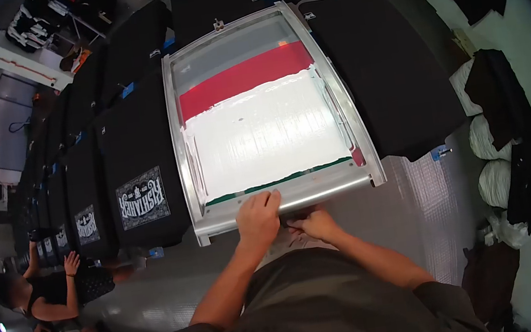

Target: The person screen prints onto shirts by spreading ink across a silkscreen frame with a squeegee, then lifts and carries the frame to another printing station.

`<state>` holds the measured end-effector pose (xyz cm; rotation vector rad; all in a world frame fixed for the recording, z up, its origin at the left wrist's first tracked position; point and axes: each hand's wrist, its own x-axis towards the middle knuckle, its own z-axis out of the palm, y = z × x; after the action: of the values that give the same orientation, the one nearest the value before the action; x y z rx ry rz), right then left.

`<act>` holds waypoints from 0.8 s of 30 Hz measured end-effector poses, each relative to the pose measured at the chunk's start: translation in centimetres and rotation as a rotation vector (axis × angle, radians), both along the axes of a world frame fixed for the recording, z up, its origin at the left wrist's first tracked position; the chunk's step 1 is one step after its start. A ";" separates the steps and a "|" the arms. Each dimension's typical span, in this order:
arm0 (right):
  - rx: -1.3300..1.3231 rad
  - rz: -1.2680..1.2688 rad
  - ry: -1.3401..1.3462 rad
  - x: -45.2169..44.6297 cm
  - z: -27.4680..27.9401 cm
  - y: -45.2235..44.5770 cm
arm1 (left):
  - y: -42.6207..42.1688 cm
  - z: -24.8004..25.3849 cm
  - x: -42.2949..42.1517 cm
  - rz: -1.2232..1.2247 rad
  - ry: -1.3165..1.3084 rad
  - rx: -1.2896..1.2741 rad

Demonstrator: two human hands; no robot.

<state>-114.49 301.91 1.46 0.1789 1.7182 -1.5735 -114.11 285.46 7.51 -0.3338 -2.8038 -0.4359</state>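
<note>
A metal-framed printing screen (pixel 284 203) lies in front of me, its mesh covered by a broad layer of white ink (pixel 261 132) below a red band (pixel 246 77). My left hand (pixel 260 218) is closed on the near edge of the frame, left of its middle. Just right of it, my right hand (pixel 318 224) is below the same edge, fingers bent together; what they hold, if anything, is too small to make out. Black fabric (pixel 374 69) lies to the right of the screen, and printed black fabric (pixel 141 198) lies to its left.
Rows of black fabric (pixel 88 184) run back on the left, beside a person (pixel 53 294) with raised hands. White bundles (pixel 495 181) and dark cloth (pixel 512 131) stand at the right. A metal clip (pixel 441 153) sticks out near the right fabric's front corner.
</note>
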 end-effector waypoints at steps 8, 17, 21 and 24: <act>-0.074 0.042 -0.079 0.7 -0.3 0.6 | -5.6 4.6 -13.8 0.065 -0.353 -0.041; 0.473 0.780 0.277 -3.7 5.4 2.7 | -10.3 5.1 -24.8 0.094 -0.489 -0.052; 0.429 0.081 0.233 -9.1 11.8 7.2 | -18.8 6.3 -21.5 0.256 -0.421 -0.079; 1.012 -0.158 0.805 -12.2 7.2 12.2 | -23.0 3.8 -17.6 0.473 -0.165 0.013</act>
<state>-126.66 314.14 8.65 0.1847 3.0926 -0.7297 -131.69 262.43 11.36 0.3817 -2.9027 -0.3823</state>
